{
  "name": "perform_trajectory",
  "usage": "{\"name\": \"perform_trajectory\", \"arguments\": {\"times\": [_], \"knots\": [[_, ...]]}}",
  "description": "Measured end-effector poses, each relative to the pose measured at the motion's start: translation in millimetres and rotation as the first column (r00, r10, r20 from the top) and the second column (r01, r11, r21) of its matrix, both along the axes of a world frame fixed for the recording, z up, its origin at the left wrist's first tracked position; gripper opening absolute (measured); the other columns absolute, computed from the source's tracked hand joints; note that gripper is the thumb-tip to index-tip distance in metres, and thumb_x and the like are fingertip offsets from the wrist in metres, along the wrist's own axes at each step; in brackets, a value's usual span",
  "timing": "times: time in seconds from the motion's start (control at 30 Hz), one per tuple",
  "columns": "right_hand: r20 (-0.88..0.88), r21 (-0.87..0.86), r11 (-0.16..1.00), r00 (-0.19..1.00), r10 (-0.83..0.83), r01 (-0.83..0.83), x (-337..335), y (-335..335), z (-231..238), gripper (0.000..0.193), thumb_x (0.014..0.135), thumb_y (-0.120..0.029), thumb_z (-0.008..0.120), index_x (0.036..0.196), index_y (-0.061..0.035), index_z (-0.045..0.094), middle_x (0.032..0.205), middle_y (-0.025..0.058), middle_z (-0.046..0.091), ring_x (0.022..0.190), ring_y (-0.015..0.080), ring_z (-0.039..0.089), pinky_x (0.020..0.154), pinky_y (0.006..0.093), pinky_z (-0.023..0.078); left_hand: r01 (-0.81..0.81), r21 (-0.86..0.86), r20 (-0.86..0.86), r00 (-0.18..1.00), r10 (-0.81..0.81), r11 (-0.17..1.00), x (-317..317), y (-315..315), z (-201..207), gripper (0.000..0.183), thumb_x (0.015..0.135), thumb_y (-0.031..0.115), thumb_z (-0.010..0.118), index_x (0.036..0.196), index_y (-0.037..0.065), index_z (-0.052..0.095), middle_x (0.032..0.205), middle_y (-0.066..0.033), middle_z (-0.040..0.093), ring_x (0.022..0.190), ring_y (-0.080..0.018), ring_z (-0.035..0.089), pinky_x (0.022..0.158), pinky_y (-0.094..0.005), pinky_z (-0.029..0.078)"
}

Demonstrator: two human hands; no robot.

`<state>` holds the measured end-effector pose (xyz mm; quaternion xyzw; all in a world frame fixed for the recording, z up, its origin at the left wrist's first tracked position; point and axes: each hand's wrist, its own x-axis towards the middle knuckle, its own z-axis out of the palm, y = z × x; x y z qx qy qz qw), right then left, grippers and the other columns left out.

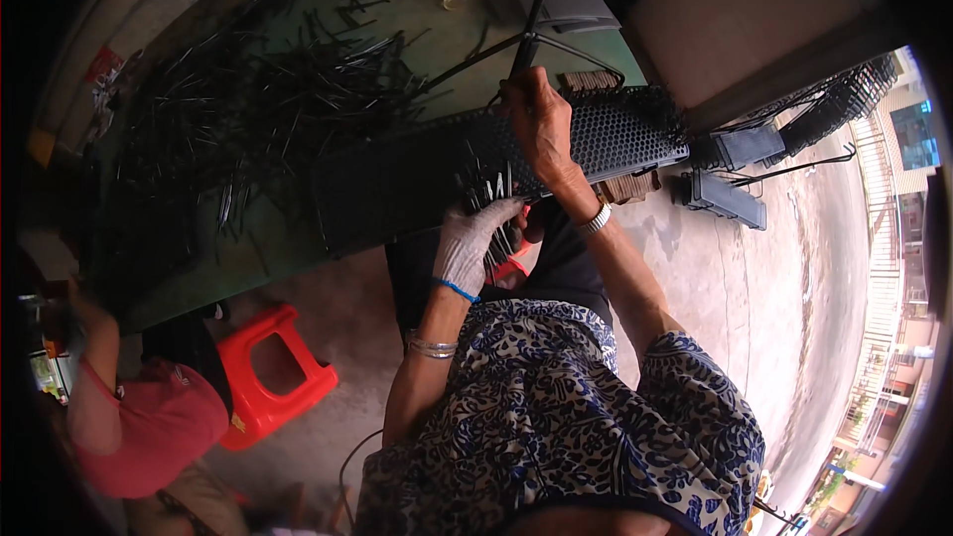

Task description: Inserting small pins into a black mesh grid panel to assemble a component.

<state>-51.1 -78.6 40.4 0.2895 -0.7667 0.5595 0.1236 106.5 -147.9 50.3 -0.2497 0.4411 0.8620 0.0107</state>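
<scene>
My left hand (471, 243), in a pale knit glove, is closed round a bundle of thin black strips (493, 184) that catch the light. It is at the near edge of the table, in front of my lap. My bare right hand (541, 127) is raised over a black perforated panel (630, 134) with its fingers pinched together. What the pinch holds is too small and dark to make out. A dark metal rod frame (527, 45) rises just beyond those fingers. Left of the panel lies a flat black piece (367, 194).
A large tangled heap of black strips (288, 89) covers the green table (283, 263). To the right are grey box-like parts (730, 201) and black mesh (844, 104). A red stool (278, 377) stands at lower left, beside another person in a red top (149, 427).
</scene>
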Motion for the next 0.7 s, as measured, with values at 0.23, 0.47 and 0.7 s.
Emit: {"name": "perform_trajectory", "arguments": {"times": [0.23, 0.47, 0.7], "knots": [[-0.036, 0.073, 0.997, 0.999, 0.008, -0.006, 9, 1, 8, 0.006, 0.088, -0.001, 0.058, 0.093, -0.0011, 0.057, 0.074, 0.0094, 0.063, 0.065, 0.0153, 0.063, 0.059, 0.0266, 0.049, 0.005, 0.026, 0.019, 1.0, -0.005, 1.0, 4, 0, 1, 0.008, 0.082, 0.007, 0.066, 0.081, -0.001, 0.066, 0.065, -0.0058, 0.063, 0.05, -0.013, 0.058, 0.046, -0.0235, 0.045], [-0.198, 0.458, 0.888, 0.978, 0.059, 0.04, 5, 5, -5, 0.022, 0.086, -0.025, 0.064, 0.095, -0.0047, 0.065, 0.082, 0.0103, 0.059, 0.071, 0.0239, 0.061, 0.064, 0.0363, 0.048, 0.04, 0.008, 0.042, 0.998, -0.04, 0.999, 2, 6, 2, 0.009, 0.082, 0.008, 0.068, 0.084, 0.0, 0.067, 0.066, -0.005, 0.064, 0.05, -0.0113, 0.058, 0.047, -0.0228, 0.045], [0.359, 0.273, 0.784, 0.815, 0.455, -0.557, 19, 28, 42, 0.024, 0.087, -0.022, 0.064, 0.096, 0.0002, 0.066, 0.084, 0.014, 0.067, 0.081, 0.0205, 0.063, 0.073, 0.0327, 0.05, 0.085, -0.061, 0.045, 0.996, -0.082, 0.995, 7, 4, 5, 0.006, 0.08, 0.008, 0.069, 0.083, 0.003, 0.067, 0.065, -0.0032, 0.064, 0.051, -0.0102, 0.058, 0.049, -0.0231, 0.046]]}}
